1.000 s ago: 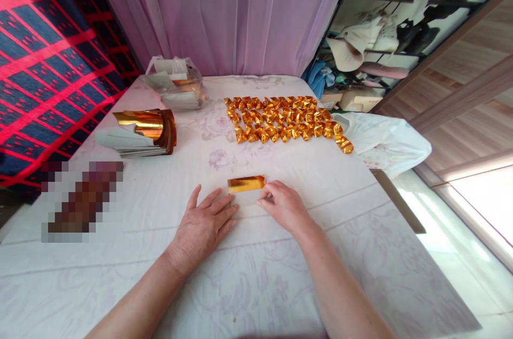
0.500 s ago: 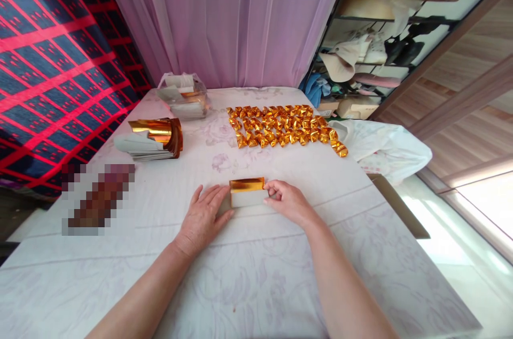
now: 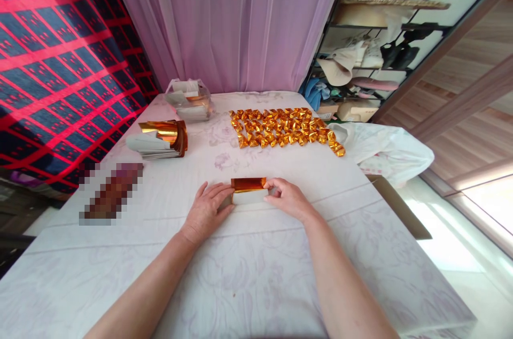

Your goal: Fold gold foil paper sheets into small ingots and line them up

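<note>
Purple curtains backed the tabletop. Centre-frame, the right hand pinched the gold paper at its right end; the left hand touched its left, grip unclear. Faint marks on the white bag, right, were illegible.

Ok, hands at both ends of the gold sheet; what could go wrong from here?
The sheet has the left hand at one end and the right hand at the other; uneven pressure might skew or crease it.

The nearest gold piece at the right sits close to the table's edge, so a brush of the arm could knock it off.

The curled stack of sheets looks loose; a bump might spread it.
</note>
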Demonstrator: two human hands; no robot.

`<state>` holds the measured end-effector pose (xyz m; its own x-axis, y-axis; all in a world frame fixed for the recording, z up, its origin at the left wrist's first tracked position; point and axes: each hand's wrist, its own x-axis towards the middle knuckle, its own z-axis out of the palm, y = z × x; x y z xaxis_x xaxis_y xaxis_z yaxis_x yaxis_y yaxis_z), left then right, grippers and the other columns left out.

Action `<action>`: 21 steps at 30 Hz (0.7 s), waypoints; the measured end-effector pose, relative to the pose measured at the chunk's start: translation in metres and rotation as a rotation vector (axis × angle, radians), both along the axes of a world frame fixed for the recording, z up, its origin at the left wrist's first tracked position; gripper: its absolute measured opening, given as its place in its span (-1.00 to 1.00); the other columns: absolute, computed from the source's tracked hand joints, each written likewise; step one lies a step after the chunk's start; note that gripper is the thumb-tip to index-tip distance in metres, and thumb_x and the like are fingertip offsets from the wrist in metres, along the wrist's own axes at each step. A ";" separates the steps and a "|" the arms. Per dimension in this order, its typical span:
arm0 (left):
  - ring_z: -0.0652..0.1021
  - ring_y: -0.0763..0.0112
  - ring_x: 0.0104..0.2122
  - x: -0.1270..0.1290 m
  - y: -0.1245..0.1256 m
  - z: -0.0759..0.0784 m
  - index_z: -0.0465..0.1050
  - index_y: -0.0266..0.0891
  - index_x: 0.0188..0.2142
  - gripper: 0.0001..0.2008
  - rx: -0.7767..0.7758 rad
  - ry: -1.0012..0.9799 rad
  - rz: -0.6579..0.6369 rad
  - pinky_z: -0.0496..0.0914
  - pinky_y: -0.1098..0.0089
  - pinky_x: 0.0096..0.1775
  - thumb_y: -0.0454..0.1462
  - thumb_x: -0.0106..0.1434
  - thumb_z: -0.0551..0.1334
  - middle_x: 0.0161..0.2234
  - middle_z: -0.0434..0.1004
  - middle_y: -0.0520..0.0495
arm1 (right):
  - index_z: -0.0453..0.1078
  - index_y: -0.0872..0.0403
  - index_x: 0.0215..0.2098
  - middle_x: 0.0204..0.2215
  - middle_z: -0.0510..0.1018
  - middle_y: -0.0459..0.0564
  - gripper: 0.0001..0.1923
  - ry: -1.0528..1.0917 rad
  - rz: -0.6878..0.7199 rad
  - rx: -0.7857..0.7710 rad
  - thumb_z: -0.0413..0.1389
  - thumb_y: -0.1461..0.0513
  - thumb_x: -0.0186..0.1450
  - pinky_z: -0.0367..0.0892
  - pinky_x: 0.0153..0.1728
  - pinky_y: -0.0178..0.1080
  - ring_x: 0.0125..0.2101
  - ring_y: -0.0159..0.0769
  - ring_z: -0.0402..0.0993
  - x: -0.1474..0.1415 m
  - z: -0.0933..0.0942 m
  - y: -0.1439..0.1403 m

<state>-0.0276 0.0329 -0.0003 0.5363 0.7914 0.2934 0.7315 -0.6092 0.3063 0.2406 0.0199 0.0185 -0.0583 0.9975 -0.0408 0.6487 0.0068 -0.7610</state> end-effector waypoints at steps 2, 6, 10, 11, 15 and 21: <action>0.47 0.17 0.12 0.000 0.000 0.000 0.41 -0.11 0.08 -0.65 -0.005 0.000 0.004 0.14 -0.10 0.22 -0.24 0.30 0.20 0.09 0.53 -0.13 | 0.47 0.02 -0.22 -0.50 0.47 -0.21 -0.74 0.021 0.011 0.005 0.20 0.24 0.07 0.28 -0.39 -0.33 -0.51 -0.41 0.36 0.001 -0.001 -0.002; 0.46 0.17 0.12 0.000 0.000 0.000 0.41 -0.10 0.09 -0.64 -0.011 0.006 0.007 0.14 -0.10 0.22 -0.21 0.30 0.19 0.07 0.54 -0.11 | 0.48 0.03 -0.27 -0.41 0.54 -0.14 -0.82 0.079 0.043 0.038 0.14 0.16 0.18 0.32 -0.36 -0.32 -0.42 -0.37 0.44 0.002 -0.004 -0.003; 0.46 0.13 0.13 0.000 -0.001 0.000 0.40 -0.11 0.10 -0.63 -0.011 0.018 0.002 0.14 -0.12 0.22 -0.20 0.30 0.18 0.06 0.55 -0.12 | 0.50 0.05 -0.33 -0.24 0.60 -0.02 -0.76 0.116 0.039 0.080 0.04 0.12 0.28 0.35 -0.21 -0.26 -0.25 -0.29 0.49 0.002 -0.008 -0.002; 0.46 0.12 0.13 0.000 -0.001 0.001 0.40 -0.12 0.10 -0.63 -0.009 0.021 0.002 0.14 -0.13 0.22 -0.21 0.30 0.17 0.06 0.56 -0.13 | 0.50 0.05 -0.34 -0.24 0.60 -0.02 -0.76 0.118 0.032 0.084 0.04 0.12 0.28 0.34 -0.19 -0.25 -0.25 -0.28 0.49 0.002 -0.009 -0.001; 0.47 0.13 0.12 0.000 -0.002 0.002 0.41 -0.14 0.09 -0.64 0.003 0.025 0.001 0.13 -0.13 0.22 -0.25 0.30 0.16 0.05 0.56 -0.14 | 0.48 0.04 -0.41 -0.40 0.59 -0.09 -0.83 0.128 0.018 0.069 0.10 0.14 0.18 0.33 -0.30 -0.28 -0.39 -0.32 0.46 0.002 -0.011 0.000; 0.49 0.20 0.10 -0.001 -0.003 0.003 0.42 -0.11 0.08 -0.65 0.018 0.016 -0.006 0.14 -0.08 0.23 -0.26 0.31 0.14 0.03 0.57 -0.12 | 0.48 0.04 -0.42 -0.52 0.55 -0.14 -0.85 0.151 0.007 0.043 0.10 0.16 0.16 0.31 -0.40 -0.32 -0.49 -0.36 0.43 0.001 -0.011 0.000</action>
<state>-0.0282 0.0295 0.0032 0.5455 0.7828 0.2994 0.7324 -0.6189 0.2837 0.2417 0.0195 0.0077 -0.0672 0.9977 0.0115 0.5268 0.0453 -0.8488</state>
